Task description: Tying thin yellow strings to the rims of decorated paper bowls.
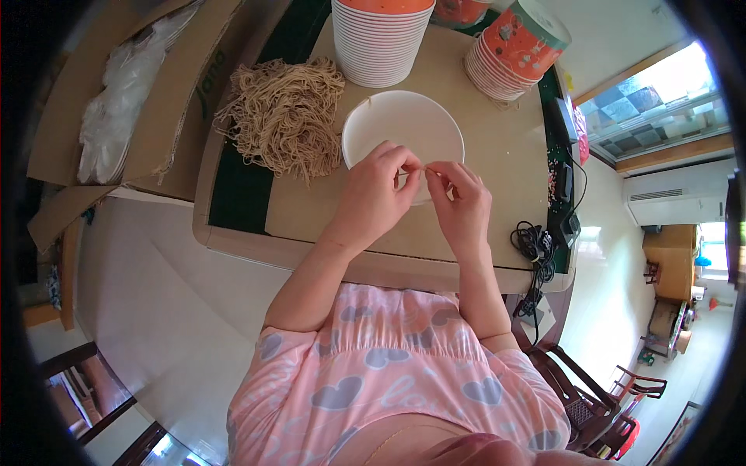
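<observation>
A white paper bowl stands empty on the cardboard-covered table. Over its near rim, my left hand and my right hand meet fingertip to fingertip, pinching a thin strand of noodle between them. A loose pile of dry tan noodles lies to the left of the bowl, apart from both hands.
A tall stack of white and orange paper bowls stands behind the bowl, and a second stack leans at the back right. A cardboard box with clear plastic lids sits at left. Black cables hang at the table's right edge.
</observation>
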Motion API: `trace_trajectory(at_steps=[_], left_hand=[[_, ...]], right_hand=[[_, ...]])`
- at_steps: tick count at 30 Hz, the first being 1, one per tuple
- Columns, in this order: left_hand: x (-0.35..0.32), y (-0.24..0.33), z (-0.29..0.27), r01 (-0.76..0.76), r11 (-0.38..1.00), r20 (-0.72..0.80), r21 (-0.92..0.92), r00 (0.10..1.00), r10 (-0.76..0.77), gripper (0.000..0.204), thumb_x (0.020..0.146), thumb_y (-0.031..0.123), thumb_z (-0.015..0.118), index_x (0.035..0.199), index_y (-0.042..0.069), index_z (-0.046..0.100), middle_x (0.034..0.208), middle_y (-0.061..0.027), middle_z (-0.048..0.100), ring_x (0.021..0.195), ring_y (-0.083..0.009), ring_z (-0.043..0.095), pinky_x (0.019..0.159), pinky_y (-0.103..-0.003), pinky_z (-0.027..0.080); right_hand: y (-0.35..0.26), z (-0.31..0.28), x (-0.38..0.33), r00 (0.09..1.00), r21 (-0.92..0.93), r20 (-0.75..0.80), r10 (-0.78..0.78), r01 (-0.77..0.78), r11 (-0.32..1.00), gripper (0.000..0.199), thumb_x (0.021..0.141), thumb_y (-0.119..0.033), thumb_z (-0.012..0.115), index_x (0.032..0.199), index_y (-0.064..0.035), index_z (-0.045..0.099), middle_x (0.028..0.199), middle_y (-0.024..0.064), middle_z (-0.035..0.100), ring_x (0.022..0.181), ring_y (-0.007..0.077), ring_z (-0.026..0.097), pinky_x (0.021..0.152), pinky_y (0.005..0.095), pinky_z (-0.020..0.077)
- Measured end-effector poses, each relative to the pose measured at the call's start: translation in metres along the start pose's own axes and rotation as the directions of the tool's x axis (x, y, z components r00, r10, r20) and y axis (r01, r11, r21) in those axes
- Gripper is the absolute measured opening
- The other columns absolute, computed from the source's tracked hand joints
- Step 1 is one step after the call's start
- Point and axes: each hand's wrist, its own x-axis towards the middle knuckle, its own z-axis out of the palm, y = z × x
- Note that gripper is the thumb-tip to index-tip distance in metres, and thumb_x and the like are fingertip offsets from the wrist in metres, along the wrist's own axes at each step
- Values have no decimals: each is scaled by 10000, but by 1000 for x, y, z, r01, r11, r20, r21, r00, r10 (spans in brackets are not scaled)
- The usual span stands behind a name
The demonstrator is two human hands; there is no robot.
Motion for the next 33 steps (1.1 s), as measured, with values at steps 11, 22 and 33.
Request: trace_trajectory(at_steps=[11,22,33], left_hand=[[1,-1,-4,-4,993,103,-122,995,16,54,798,2,660,845,11,634,799,-45,607,645,-117,560,569,-252,445],[2,2,-4,5,992,36,-122,999,0,71,836,28,677,897,15,643,813,-48,609,646,-117,554,588,-249,455],[3,3,4,11,993,-79,-116,997,-21,75,849,47,659,872,-11,617,834,-121,608,689,-247,622,629,-334,497]], right_hand=[[4,3,0,1000,-12,-7,-15,15,1000,46,818,-79,684,852,-81,654,743,38,641,623,188,600,663,321,425],[4,0,-1,998,89,13,69,-70,994,50,824,-73,685,846,-67,641,749,40,640,600,175,568,650,301,414],[-1,-6,-1,991,143,67,113,-122,982,67,826,-69,697,887,-60,669,783,37,658,584,135,531,602,282,423]])
